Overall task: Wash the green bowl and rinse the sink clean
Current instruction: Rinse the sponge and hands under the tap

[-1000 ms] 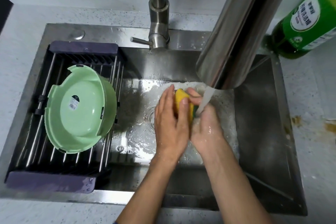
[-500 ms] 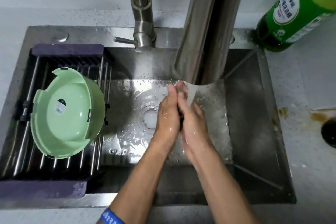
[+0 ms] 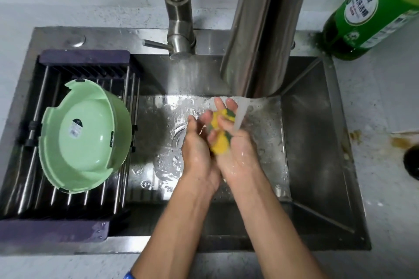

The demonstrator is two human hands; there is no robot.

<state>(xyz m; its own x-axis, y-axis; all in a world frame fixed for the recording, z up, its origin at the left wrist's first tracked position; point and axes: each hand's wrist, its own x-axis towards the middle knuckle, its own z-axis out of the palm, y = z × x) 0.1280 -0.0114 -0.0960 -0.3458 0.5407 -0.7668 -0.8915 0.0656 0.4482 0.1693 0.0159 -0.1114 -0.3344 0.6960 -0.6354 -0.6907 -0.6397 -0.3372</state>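
Note:
The green bowl (image 3: 85, 135) lies upside down and tilted on the purple drying rack (image 3: 74, 231) over the sink's left part. A yellow sponge with a green scouring side (image 3: 219, 141) is squeezed between my left hand (image 3: 199, 152) and my right hand (image 3: 238, 147) above the steel sink (image 3: 313, 147). Water (image 3: 240, 118) runs from the wide spout (image 3: 260, 29) onto my right fingers and the sponge. The drain (image 3: 179, 135) is partly hidden behind my left hand.
A tap column with lever (image 3: 180, 27) stands at the sink's back edge. A green detergent bottle (image 3: 371, 11) stands at the back right corner. The counter on the right has brown stains (image 3: 399, 141) and a dark round object (image 3: 412, 162) at the frame edge.
The hands were pressed flat together with the sponge hidden half a second ago; now they have parted a little and the yellow sponge shows between them. The bowl has not moved on the rack.

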